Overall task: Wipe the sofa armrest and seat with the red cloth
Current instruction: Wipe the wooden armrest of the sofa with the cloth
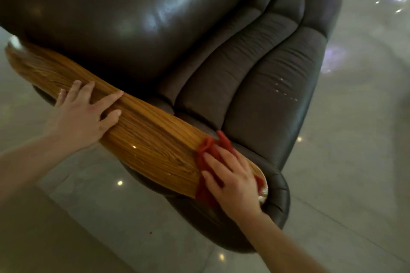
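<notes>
The person leans over the dark sofa with both arms out, and the work is on the wooden armrest (pixel 142 133), a long glossy plank that runs from the far upper left down to its rounded near end at the lower right. The right hand (pixel 233 180) lies flat on the red cloth (pixel 207 150) at that near end, fingers spread and pressing down rather than closed round it, so the cloth is pinned between palm and wood, with a bunched fold poking out ahead of the fingers and a flap hanging over the outer edge. The left hand (pixel 85 113) rests farther up the plank, open, fingers splayed on bare wood, holding nothing (it looks like a brace, no more). What matters for the next stroke is the plank's long axis: nearly all the unwiped wood lies up and to the left of the cloth, towards the left hand, so I would expect a push along the grain that way. The seat (pixel 261 95), grey cushions just beyond the armrest on its inner side, is nearer the right hand than the left and looks untouched; there are pale flecks on the front cushion, crumbs or wear, I cannot tell which.
</notes>
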